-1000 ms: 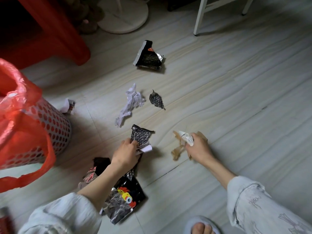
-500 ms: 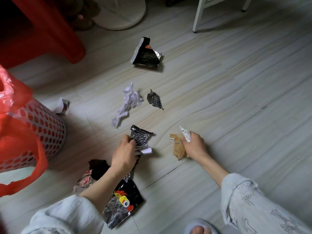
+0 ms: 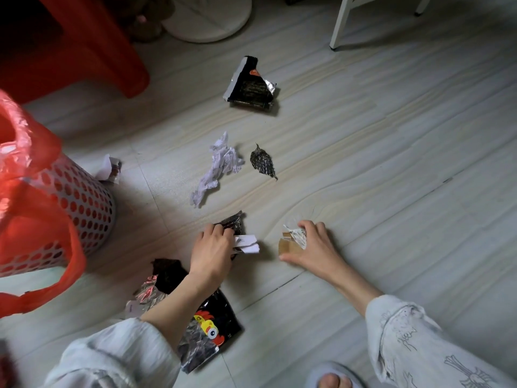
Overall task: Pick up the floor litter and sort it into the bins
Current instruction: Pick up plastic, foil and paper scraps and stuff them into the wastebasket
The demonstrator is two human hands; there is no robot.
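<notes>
Litter lies scattered on the pale floor. My left hand [image 3: 212,247] grips a small black patterned wrapper [image 3: 233,222] together with white paper scraps [image 3: 247,243], low on the floor. My right hand [image 3: 313,245] presses down on a brown paper piece [image 3: 288,246] and a clear crinkled wrapper [image 3: 296,235], fingers curled over them. A large black snack bag with a cartoon chicken [image 3: 209,329] lies under my left forearm. Farther off lie a crumpled white tissue [image 3: 218,166], a small dark wrapper [image 3: 263,162] and a black foil packet [image 3: 251,85].
A white perforated bin [image 3: 84,197] lined with a red plastic bag [image 3: 30,219] stands at the left, with a white scrap [image 3: 109,169] beside it. A red stool [image 3: 92,49], a round white base [image 3: 207,21] and a white chair leg [image 3: 340,23] stand behind. My slippered foot [image 3: 333,378] is at the bottom.
My right hand has flattened over the brown paper and clear wrapper, fingers spreading. My left hand keeps its hold on the black wrapper and scraps.
</notes>
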